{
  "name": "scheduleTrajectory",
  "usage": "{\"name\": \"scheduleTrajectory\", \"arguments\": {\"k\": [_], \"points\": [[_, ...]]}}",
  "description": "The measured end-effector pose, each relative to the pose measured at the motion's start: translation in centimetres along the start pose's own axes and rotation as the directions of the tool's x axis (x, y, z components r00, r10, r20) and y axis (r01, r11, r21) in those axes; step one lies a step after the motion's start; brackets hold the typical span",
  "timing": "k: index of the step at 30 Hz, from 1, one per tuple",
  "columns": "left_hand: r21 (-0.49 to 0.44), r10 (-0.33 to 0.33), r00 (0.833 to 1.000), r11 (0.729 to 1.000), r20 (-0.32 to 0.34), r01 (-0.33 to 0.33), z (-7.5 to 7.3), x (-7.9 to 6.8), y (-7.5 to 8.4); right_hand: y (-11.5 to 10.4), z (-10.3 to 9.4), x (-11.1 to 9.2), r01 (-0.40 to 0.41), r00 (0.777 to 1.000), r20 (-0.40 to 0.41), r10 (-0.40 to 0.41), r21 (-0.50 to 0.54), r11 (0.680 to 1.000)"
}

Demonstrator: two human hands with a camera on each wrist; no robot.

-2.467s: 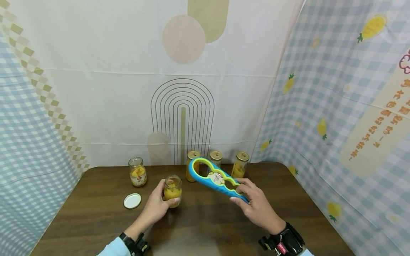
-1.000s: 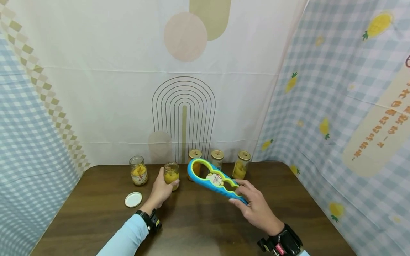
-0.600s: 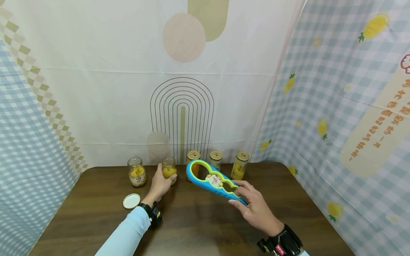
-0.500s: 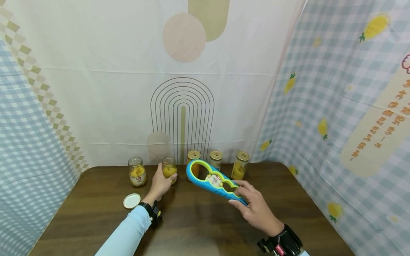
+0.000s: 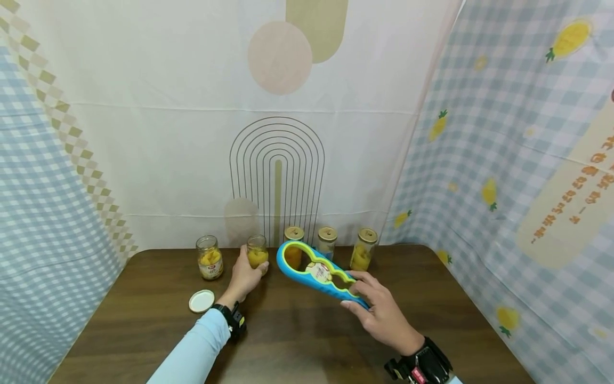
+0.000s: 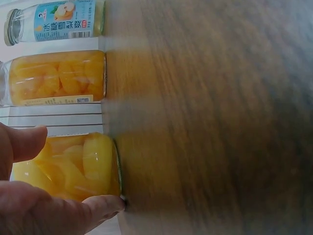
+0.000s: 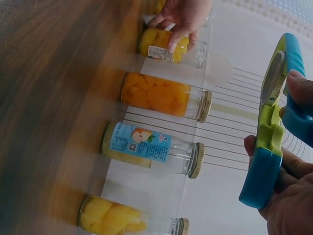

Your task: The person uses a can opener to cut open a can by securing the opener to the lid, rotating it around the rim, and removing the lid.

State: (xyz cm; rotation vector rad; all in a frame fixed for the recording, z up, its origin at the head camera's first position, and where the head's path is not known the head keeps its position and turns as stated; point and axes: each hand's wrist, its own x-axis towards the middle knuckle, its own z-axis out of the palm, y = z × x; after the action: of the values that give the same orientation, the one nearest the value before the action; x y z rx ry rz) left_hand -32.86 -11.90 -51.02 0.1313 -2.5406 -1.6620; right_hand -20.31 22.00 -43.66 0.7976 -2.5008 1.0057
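My left hand [image 5: 244, 276] grips a lidless glass jar [image 5: 257, 258] of yellow fruit pieces at the back of the table, thumb on one side and fingers on the other. In the left wrist view the jar's base is right at the tabletop. My right hand [image 5: 381, 316] holds the handle end of a blue and lime-green jar opener [image 5: 318, 272] above the table, its big loop pointing left. Left of the gripped jar stands another lidless jar [image 5: 210, 264] of yellow fruit. A loose lid [image 5: 201, 301], pale side up, lies in front of it.
Three lidded jars stand at the back: one with orange fruit [image 7: 156, 95], one with a blue label [image 7: 139, 142] and one with yellow fruit [image 7: 110, 215]. Behind the brown table [image 5: 297, 341] hangs a printed white cloth [image 5: 192, 149]; checked cloths hang at both sides.
My left hand has moved the jar away from me to the back of the table, into line with the other jars. My right hand and the jar opener have hardly moved.
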Motion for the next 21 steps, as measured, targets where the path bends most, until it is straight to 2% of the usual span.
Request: {"name": "scheduleTrajectory", "arguments": {"k": [21], "points": [[0.015,0.001,1.0,1.0,0.015,-0.001,-0.03,-0.1,0.08,-0.16,-0.16,-0.07,-0.003,1.0,0.003,0.003,0.007,1.0]]}}
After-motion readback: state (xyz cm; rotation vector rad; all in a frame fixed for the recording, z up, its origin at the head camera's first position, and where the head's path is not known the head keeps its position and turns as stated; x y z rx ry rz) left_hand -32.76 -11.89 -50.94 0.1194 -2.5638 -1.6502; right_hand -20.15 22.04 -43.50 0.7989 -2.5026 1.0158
